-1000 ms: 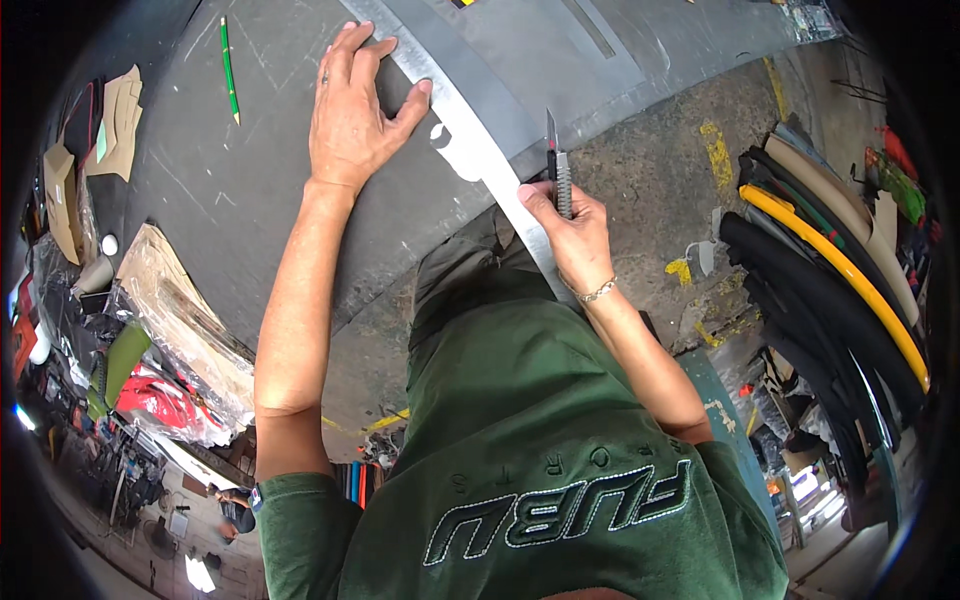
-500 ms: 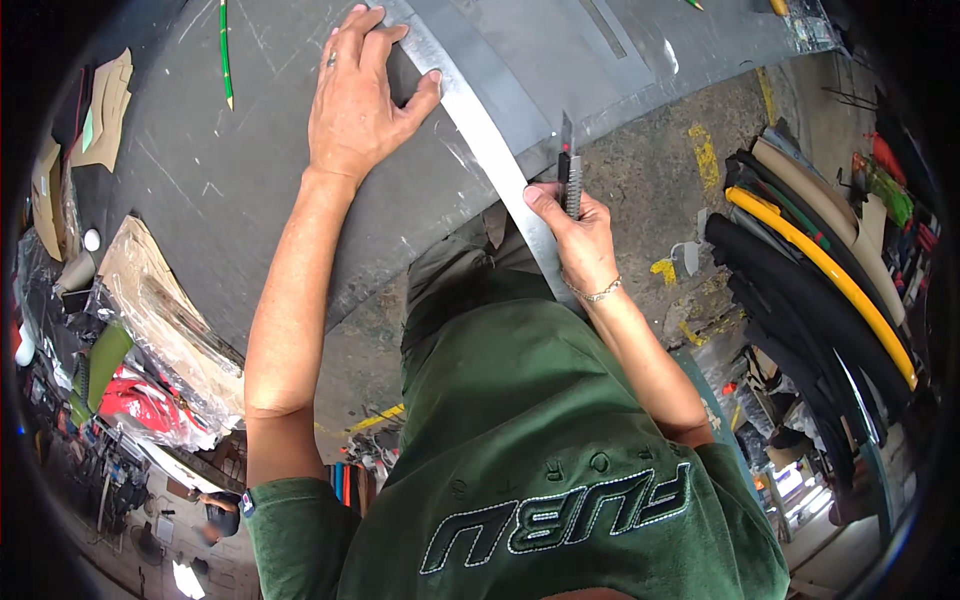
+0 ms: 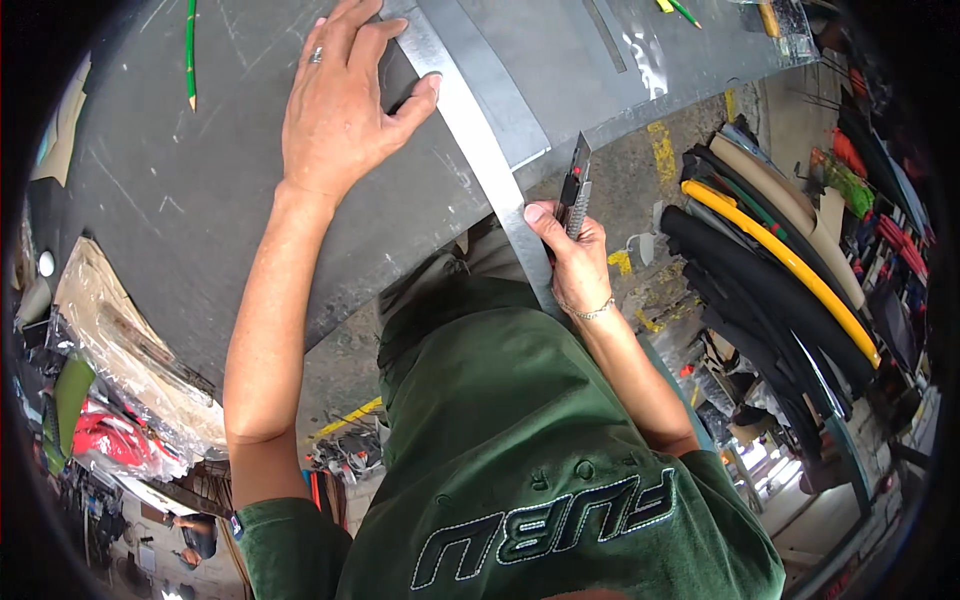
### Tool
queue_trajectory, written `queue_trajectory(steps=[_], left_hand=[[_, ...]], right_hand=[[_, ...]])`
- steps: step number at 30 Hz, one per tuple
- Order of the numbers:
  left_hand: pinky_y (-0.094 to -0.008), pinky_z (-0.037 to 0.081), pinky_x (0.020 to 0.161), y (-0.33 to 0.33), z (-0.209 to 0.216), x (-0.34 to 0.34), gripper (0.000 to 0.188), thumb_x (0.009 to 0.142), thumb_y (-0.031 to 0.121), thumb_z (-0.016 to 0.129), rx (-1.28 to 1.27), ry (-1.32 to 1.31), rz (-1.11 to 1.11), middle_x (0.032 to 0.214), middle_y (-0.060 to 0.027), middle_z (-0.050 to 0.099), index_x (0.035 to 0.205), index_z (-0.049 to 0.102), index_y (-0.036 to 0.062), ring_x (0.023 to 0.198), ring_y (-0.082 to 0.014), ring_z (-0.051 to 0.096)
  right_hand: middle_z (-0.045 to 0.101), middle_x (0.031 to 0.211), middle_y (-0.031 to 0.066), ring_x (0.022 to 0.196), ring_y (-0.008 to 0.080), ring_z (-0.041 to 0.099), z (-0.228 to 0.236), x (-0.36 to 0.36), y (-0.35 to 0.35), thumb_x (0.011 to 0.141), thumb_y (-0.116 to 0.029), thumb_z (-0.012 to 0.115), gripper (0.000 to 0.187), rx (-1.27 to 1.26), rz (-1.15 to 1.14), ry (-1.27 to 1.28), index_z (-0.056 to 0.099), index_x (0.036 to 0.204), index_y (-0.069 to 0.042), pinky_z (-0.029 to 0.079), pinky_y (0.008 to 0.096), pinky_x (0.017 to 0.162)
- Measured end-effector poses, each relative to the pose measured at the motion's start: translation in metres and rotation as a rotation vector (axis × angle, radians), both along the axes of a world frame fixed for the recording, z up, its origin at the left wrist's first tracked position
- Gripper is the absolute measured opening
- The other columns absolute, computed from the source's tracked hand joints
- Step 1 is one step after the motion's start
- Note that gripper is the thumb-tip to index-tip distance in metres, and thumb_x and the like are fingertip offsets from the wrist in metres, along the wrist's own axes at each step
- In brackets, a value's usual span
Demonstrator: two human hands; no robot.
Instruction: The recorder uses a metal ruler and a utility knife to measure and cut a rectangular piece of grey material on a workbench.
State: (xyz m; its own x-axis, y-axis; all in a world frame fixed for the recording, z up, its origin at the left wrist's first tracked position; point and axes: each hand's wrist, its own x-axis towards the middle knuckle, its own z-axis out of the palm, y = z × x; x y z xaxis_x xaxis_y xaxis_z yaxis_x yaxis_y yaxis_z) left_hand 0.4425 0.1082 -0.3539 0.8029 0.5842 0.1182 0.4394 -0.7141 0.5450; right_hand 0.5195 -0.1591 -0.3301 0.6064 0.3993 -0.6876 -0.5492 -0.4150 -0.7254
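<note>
A long metal ruler [image 3: 478, 140] lies over the dark tabletop, its near end reaching past the edge toward my shirt. My left hand [image 3: 338, 110] rests on the table with fingers stretched and thumb apart, its fingertips against the ruler's left side. In my right hand [image 3: 578, 255] is a utility knife [image 3: 575, 190], blade pointing up and away, off the table's edge. The right thumb is beside the ruler's near part; whether it touches cannot be told. Right of the ruler lies a flat strip of grey sheet material [image 3: 500, 110].
A green pencil [image 3: 191, 60] lies at the table's far left, another green pencil [image 3: 686, 13] at the far right. Rolls of material, one yellow [image 3: 790, 270], are stacked to the right. Brown paper pieces [image 3: 110, 300] in clear plastic lie at the left.
The whole view has shifted, with the table and rolls now further left in it. My right hand has drawn slightly nearer to me, and the knife now leans to the right.
</note>
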Motion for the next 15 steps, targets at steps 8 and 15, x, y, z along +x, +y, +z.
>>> queue_trajectory(steps=[8, 15], left_hand=[[-0.0529, 0.031, 0.121, 0.0, 0.022, 0.005, 0.081, 0.079, 0.043, 0.081, 0.001, 0.132, -0.004, 0.147, -0.0234, 0.048, 0.142, 0.052, -0.0007, 0.145, -0.0426, 0.039], [-0.055, 0.028, 0.123, 0.0, 0.02, 0.0, 0.082, 0.079, 0.045, 0.082, 0.036, 0.129, 0.013, 0.152, -0.0245, 0.044, 0.142, 0.053, 0.0012, 0.147, -0.0431, 0.037]], right_hand=[[0.065, 0.076, -0.0058, 0.068, 0.0028, 0.051, 0.002, 0.026, 0.008, 0.091, -0.019, 0.083, 0.019, -0.132, 0.143, -0.135, 0.076, 0.093, -0.002, 0.039, 0.0221, 0.062], [0.063, 0.074, -0.0074, 0.066, 0.0021, 0.048, -0.005, 0.025, 0.013, 0.091, -0.021, 0.083, 0.021, -0.122, 0.183, -0.174, 0.075, 0.088, -0.002, 0.037, 0.0213, 0.06]])
